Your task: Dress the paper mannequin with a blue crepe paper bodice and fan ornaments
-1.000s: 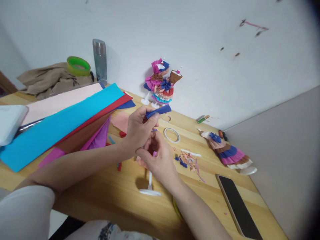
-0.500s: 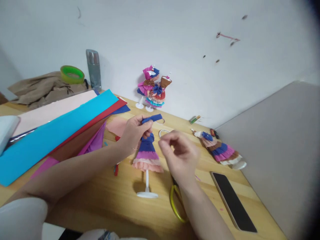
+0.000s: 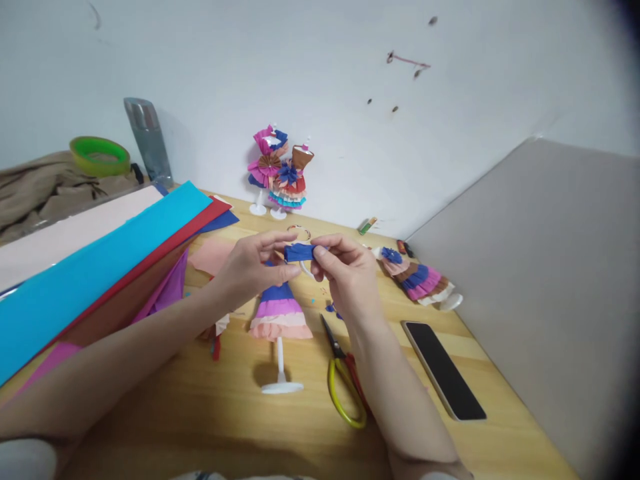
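Observation:
A small folded blue paper strip (image 3: pixel 299 252) is pinched at its right end by my right hand (image 3: pixel 345 267). At its left end is my left hand (image 3: pixel 255 263), thumb and fingers apart around the strip; whether it touches the paper is unclear. Below and behind my hands stands a small white dress form wearing a layered paper dress (image 3: pixel 280 310) in blue, purple and pale pink, its top hidden by my left hand. Yellow-handled scissors (image 3: pixel 345 387) lie beside my right forearm, partly covered by it.
Coloured paper sheets (image 3: pixel 120 247) cover the left side. Two dressed forms (image 3: pixel 280 173) stand by the wall; another dressed form (image 3: pixel 420 280) lies at the right, near a phone (image 3: pixel 445 370). Green tape (image 3: pixel 100 157) and a bottle (image 3: pixel 149 140) are at the back left.
My right hand has moved up to the blue strip and pinches its right end. My left hand's fingers have loosened. The view has shifted to the right.

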`<action>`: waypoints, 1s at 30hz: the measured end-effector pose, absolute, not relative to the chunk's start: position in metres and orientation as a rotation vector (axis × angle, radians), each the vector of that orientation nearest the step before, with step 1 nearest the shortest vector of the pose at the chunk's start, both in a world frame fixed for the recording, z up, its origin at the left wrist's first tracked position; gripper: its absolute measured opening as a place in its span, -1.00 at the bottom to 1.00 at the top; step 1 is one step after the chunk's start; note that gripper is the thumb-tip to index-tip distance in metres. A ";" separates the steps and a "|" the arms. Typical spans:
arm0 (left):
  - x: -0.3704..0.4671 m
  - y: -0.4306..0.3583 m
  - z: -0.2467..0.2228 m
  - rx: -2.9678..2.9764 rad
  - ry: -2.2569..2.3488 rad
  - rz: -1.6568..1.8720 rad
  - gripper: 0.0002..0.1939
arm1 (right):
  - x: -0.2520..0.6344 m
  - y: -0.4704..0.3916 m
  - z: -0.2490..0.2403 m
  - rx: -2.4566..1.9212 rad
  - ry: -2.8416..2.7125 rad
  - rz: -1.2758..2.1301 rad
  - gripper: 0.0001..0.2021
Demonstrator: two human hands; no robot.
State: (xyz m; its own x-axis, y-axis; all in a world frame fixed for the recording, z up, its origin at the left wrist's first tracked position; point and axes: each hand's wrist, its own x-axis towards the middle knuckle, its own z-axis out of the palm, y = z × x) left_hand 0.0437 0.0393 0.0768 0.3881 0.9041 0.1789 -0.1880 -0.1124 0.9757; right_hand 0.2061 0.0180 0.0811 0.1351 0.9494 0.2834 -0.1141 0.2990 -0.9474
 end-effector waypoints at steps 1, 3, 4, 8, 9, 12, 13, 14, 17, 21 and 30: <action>0.044 0.039 0.076 1.386 0.694 1.124 -0.46 | 0.205 0.018 0.081 -0.938 -1.135 0.997 -0.80; 0.044 0.039 0.074 1.413 0.656 1.185 -0.50 | 0.204 0.017 0.081 -0.919 -1.117 1.040 -0.79; 0.044 0.038 0.074 1.407 0.649 1.194 -0.55 | 0.203 0.016 0.081 -0.912 -1.117 1.060 -0.78; 0.043 0.037 0.078 1.362 0.680 1.177 -0.71 | 0.201 0.014 0.080 -0.896 -1.147 1.125 -0.76; 0.043 0.037 0.079 1.361 0.679 1.165 -0.73 | 0.201 0.014 0.080 -0.894 -1.154 1.129 -0.76; 0.040 0.037 0.082 1.365 0.658 1.133 -0.81 | 0.203 0.014 0.078 -0.890 -1.175 1.121 -0.77; 0.039 0.038 0.083 1.364 0.650 1.122 -0.83 | 0.204 0.014 0.078 -0.886 -1.183 1.122 -0.77; 0.038 0.038 0.084 1.360 0.641 1.113 -0.85 | 0.204 0.014 0.077 -0.877 -1.193 1.125 -0.76; 0.036 0.039 0.084 1.325 0.625 1.080 -0.91 | 0.205 0.013 0.076 -0.831 -1.235 1.137 -0.73; 0.035 0.041 0.083 1.278 0.606 1.022 -0.93 | 0.203 0.012 0.077 -0.803 -1.270 1.103 -0.72; 0.032 0.037 0.092 1.313 0.580 0.988 -0.80 | 0.203 0.012 0.079 -0.813 -1.240 1.148 -0.80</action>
State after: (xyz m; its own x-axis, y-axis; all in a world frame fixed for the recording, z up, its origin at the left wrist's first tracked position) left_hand 0.0320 0.0370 0.0925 0.4938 0.8523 0.1723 -0.2651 -0.0411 0.9633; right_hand 0.2032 0.0123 0.0793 -0.0554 0.9568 0.2856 -0.2114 0.2683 -0.9398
